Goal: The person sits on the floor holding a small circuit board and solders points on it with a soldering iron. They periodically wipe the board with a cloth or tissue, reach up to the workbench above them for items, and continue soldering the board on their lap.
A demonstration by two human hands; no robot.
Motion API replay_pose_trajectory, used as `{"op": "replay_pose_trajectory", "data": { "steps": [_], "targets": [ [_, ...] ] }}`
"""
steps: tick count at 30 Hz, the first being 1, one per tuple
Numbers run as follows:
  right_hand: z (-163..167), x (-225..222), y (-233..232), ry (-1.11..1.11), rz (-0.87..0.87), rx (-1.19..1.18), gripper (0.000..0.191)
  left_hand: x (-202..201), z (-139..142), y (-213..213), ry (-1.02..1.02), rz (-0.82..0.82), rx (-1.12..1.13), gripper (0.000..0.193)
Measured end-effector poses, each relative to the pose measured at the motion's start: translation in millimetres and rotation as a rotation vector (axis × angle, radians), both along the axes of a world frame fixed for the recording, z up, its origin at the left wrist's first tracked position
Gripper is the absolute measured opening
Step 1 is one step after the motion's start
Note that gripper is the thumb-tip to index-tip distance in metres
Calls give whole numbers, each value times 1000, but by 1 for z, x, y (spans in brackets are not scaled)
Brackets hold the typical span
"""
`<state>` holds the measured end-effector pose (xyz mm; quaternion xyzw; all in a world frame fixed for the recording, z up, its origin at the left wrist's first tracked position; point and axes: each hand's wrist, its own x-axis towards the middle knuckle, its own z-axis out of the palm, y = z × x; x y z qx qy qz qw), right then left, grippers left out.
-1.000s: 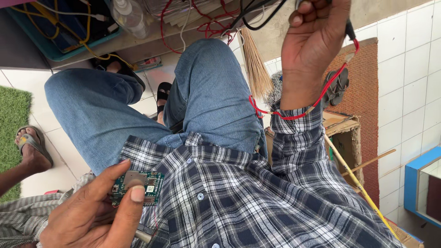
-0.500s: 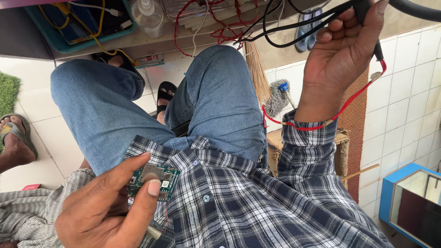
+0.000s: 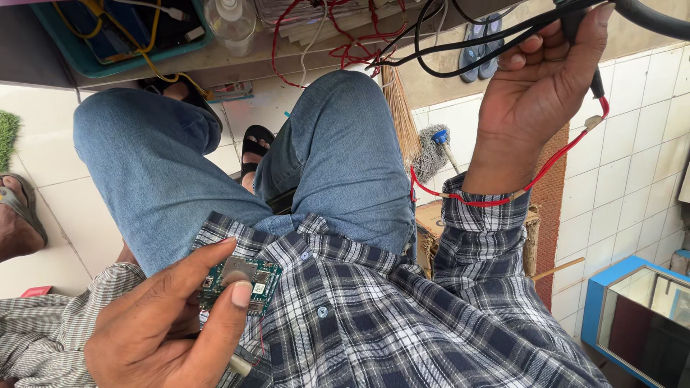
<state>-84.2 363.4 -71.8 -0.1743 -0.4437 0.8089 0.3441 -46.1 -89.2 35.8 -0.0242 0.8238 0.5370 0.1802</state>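
Note:
My left hand [image 3: 169,330] holds a small green circuit board [image 3: 238,284] against my plaid shirt, thumb pressed on a grey chip. My right hand [image 3: 535,97] is raised at the upper right, closed around a black probe with a red wire [image 3: 546,169] that loops down round my wrist. Black cables [image 3: 460,43] run from that hand toward the bench above my knees. I sit with my legs in blue jeans [image 3: 237,158].
A bench edge at the top carries a teal tray [image 3: 86,43] with yellow wires, a clear bottle [image 3: 231,21] and tangled red wires [image 3: 338,36]. A broom [image 3: 402,115] leans by my knee. Another person's sandalled foot [image 3: 18,215] is at the left. A blue-framed mirror [image 3: 640,316] stands at the lower right.
My right hand has shifted to the right and upward in view with the probe and cables. My left hand keeps the board, sliding slightly right.

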Motion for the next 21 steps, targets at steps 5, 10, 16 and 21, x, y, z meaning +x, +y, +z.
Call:
{"op": "replay_pose_trajectory", "data": {
  "steps": [5, 10, 16, 21],
  "targets": [
    [-3, 1, 0, 11, 1, 3, 29, -1, 0, 1, 14, -6, 42, 44],
    [-6, 1, 1, 19, 6, 29, 30, -1, 0, 0, 16, -26, 12, 45],
    [-6, 2, 4, 19, 10, 24, 29, -1, -1, 1, 27, -8, 44, 44],
    [-6, 2, 5, 22, 1, 9, 27, -2, 0, 1, 16, -10, 26, 44]
  ]
}}
